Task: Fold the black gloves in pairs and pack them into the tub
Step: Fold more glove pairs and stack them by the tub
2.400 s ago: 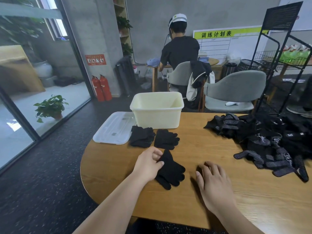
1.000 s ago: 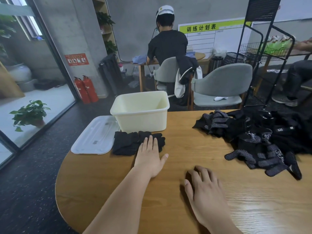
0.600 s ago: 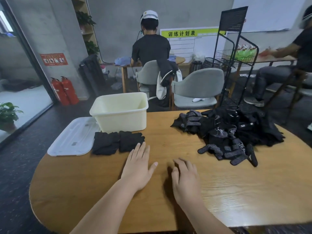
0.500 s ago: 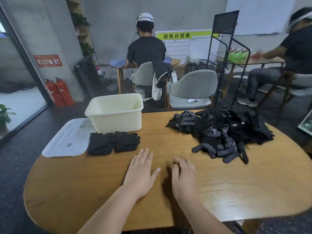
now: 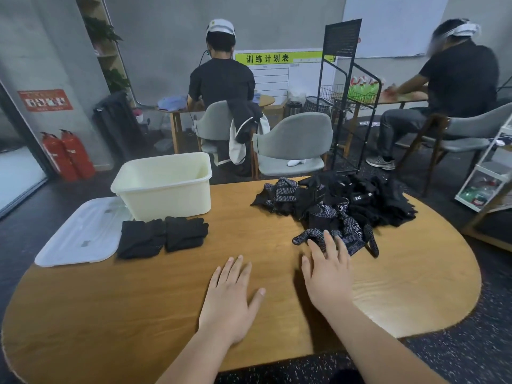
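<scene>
Left hand [image 5: 230, 300] flat on worktop [image 5: 110, 314], near centre, fingers straight, grip wide, holding nothing; right hand [image 5: 328, 275] just right of it, fingers spread, grip wide and holding nothing, fingertips on near edge of loose glove pile [image 5: 360, 206] at far right; two folded glove bundles [image 5: 184, 234] lie side by side, touching, just near the tub [image 5: 166, 200], long axes left-right, glove fingers pointing right; tub upright at far left; lid [image 5: 80, 234] flat, just left of it.
</scene>
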`<state>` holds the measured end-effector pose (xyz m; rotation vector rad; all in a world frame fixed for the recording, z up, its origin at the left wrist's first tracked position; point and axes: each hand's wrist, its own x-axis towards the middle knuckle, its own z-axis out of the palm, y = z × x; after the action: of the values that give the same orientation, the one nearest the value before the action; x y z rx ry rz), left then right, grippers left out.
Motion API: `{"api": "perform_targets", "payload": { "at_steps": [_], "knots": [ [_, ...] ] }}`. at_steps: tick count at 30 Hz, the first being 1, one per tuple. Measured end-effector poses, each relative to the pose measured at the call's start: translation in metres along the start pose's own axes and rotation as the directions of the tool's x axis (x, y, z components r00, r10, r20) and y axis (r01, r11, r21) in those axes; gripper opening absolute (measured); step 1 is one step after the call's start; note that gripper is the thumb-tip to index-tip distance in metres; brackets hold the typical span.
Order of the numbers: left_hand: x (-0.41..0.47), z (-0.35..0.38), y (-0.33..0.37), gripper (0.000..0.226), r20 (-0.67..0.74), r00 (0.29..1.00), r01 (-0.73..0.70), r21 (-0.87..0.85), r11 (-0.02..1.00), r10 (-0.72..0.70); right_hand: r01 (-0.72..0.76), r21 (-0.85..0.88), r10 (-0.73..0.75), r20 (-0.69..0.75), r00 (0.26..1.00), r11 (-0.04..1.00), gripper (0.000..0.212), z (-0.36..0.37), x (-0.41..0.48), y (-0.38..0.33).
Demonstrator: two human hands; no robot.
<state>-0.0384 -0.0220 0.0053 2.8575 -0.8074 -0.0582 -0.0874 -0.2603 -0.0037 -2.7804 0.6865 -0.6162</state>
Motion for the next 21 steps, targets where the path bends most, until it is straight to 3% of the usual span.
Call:
{"api": "perform_targets", "payload": {
  "at_steps": [5, 7, 11, 16, 21],
  "knots": [
    [0.0, -0.001, 0.001, 0.077, -0.008, 1.0, 0.004, -0.009, 1.0, -0.004, -0.03, -0.149, 0.052, 0.148, 0.988, 0.988, 0.075, 0.003, 0.008, 0.018],
    [0.001, 0.0, 0.001, 0.077, -0.013, 1.0, -0.001, -0.007, 1.0, 0.001, -0.01, -0.153, 0.023, 0.083, 0.996, 0.988, 0.077, 0.003, 0.005, 0.016],
    [0.001, 0.003, -0.001, 0.077, -0.032, 1.0, -0.001, -0.008, 1.0, 0.001, 0.135, -0.148, -0.15, -0.096, 0.984, 0.98, 0.056, -0.002, -0.002, 0.013],
    [0.0, 0.004, -0.001, 0.076, -0.043, 0.999, -0.001, -0.034, 0.999, -0.001, 0.386, -0.039, -0.385, 0.029, 0.922, 0.922, 0.049, -0.006, -0.009, 0.007],
    [-0.004, 0.003, -0.002, 0.072, -0.077, 0.997, 0.005, -0.095, 0.995, -0.012, 0.438, 0.184, -0.454, 0.06, 0.889, 0.88, 0.058, -0.013, -0.021, 0.004]
  ]
}}
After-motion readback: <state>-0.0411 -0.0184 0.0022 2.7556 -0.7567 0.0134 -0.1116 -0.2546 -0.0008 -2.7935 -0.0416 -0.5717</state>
